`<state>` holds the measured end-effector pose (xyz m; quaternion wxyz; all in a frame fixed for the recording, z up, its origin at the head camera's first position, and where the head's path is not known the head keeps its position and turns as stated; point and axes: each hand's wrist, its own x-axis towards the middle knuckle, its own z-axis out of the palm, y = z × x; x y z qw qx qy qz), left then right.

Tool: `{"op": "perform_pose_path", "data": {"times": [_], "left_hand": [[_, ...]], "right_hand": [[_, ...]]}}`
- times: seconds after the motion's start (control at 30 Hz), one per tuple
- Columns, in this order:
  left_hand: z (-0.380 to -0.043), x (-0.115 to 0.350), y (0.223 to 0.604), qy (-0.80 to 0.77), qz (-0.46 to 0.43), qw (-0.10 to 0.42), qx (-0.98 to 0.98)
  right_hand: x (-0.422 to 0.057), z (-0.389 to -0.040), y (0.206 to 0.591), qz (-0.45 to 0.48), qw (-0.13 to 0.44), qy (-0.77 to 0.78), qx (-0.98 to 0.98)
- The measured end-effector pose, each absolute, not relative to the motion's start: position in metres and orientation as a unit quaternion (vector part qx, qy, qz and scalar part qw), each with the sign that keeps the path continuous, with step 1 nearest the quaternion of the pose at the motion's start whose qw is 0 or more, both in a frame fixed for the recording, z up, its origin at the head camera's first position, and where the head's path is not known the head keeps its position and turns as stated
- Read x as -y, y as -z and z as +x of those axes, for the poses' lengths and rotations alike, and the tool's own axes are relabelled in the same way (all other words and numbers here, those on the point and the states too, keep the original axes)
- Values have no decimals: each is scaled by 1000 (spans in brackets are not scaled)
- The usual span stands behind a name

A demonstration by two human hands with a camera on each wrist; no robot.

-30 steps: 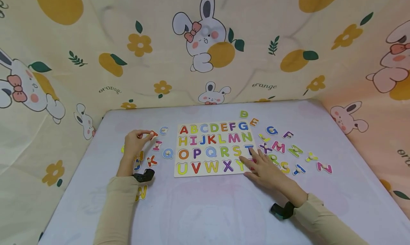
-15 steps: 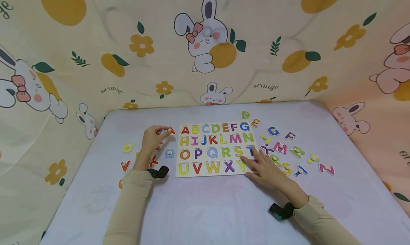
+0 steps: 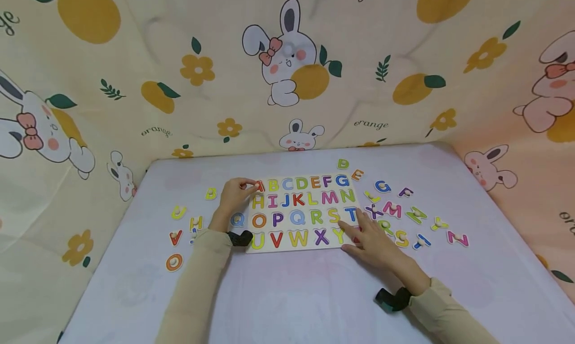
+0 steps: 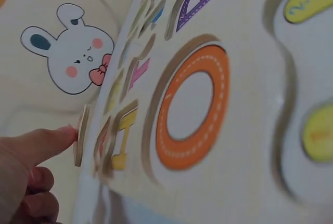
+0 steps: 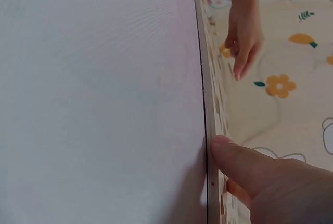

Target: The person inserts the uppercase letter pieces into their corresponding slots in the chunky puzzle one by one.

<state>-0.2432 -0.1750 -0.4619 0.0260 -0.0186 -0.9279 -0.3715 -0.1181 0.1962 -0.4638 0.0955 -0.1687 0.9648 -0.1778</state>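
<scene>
Rabbit-print cloth (image 3: 251,99) backs the worktop (image 3: 292,294). Over the alphabet board (image 3: 288,227), at its far-left corner, the left hand (image 3: 233,196) pinches the red A (image 4: 82,136), while the right hand (image 3: 369,239), spread apart, rests on the near-right corner, presumably steadying the board.

surface (image 3: 287,294): pale | middle: letter board (image 3: 287,228) | left of board: loose yellow B (image 3: 211,193), red V (image 3: 175,237), orange O (image 3: 174,262) | right: blue G (image 3: 383,186), pink M (image 3: 393,209), yellow S (image 3: 402,239) | beyond far edge: green D (image 3: 343,164)

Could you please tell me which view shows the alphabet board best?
The head view, because the alphabet board shows nearly whole there. The left wrist view gives a slanted close-up; the right, mainly its edge.
</scene>
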Motion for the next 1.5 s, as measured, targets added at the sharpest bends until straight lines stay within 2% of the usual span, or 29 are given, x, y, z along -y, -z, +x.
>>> {"op": "perform_pose_path", "data": {"times": [0.57,0.97,1.33,1.5], "left_hand": [[-255,165,471,358,27,12,933],[-256,169,475,342,22,2,939],[-239,200,457,341,4,50,939],[-228,217,450,337,11,55,940]], "right_hand": [[-198,-116,465,-166,96,184,-964],[-197,-116,466,-167,90,185,-964],[-193,-119,462,-180,94,158,-966],[-192,-116,463,-194,94,142,-966]]}}
